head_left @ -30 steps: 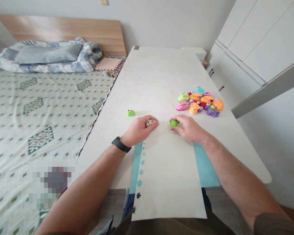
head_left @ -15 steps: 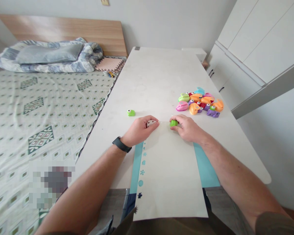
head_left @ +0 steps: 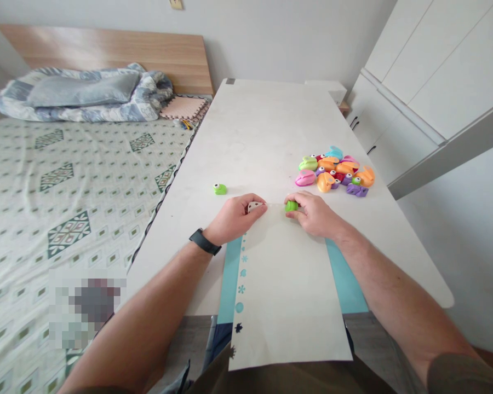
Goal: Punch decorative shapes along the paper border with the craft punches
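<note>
The right hand (head_left: 314, 214) pinches a green punch (head_left: 291, 206) on the paper's (head_left: 287, 295) 12 o'clock edge, and at its 9 o'clock the left hand (head_left: 234, 219) holds what looks like a white punch (head_left: 253, 207).

cream sheet swings to the right

the near end of the cream sheet (head_left: 290, 290) has slid to the person's right over the last second, first a little, then more. its near left corner now lies further right than before. the row of punched shapes (head_left: 241, 288) along its left edge has gone with it and stands steeper. more of the blue sheet (head_left: 230, 279) shows left of that row, and less of it shows on the right. the shift is smallest at the far edge, where the left hand (head_left: 235, 218) grips the white punch (head_left: 253, 206) and the right hand (head_left: 315, 215) grips the green punch (head_left: 291, 206).
</note>
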The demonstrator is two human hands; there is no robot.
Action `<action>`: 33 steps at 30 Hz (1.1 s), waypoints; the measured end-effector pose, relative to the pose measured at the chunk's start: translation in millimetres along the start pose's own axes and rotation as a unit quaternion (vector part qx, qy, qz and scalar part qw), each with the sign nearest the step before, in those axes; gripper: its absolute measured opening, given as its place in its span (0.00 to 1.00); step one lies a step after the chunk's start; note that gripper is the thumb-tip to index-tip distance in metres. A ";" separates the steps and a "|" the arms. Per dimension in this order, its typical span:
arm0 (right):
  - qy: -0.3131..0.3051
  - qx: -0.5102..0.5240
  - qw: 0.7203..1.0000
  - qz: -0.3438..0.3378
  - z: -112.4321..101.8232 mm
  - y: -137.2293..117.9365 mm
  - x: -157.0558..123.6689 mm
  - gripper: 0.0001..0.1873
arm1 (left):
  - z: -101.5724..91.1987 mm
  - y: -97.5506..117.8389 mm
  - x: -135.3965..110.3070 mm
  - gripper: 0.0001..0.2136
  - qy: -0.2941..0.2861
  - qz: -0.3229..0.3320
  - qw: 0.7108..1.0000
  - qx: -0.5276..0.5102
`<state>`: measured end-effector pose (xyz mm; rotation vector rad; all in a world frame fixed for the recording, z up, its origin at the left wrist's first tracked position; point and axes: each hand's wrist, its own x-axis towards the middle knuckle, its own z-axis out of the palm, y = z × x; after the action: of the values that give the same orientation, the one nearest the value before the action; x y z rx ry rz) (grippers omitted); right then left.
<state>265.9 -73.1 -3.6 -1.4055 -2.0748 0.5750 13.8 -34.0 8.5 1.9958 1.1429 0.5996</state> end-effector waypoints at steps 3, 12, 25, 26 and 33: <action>-0.001 0.000 1.000 0.001 0.3 0.9 0.5 0.09 | 0.5 -0.6 0.2 0.16 -0.002 0.001 1.000 0.000; 0.002 -0.006 1.000 -0.007 -0.1 0.4 0.2 0.11 | 0.7 -1.0 0.9 0.16 0.004 0.000 1.000 0.005; 0.015 0.016 1.000 -0.010 -8.9 3.7 -4.7 0.15 | -0.9 -1.4 0.9 0.16 -0.005 -0.002 1.000 0.008; 0.016 0.022 1.000 -0.005 -10.1 4.3 -5.0 0.15 | -0.9 -1.6 0.8 0.16 -0.005 -0.004 1.000 0.009; 0.028 0.037 0.999 0.023 -18.1 10.4 -6.8 0.16 | -1.2 -2.2 0.3 0.15 -0.001 -0.011 1.000 0.012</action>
<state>286.9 -75.0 2.0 -1.4142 -1.9610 0.6188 12.0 -32.6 7.5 2.0010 1.1733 0.5760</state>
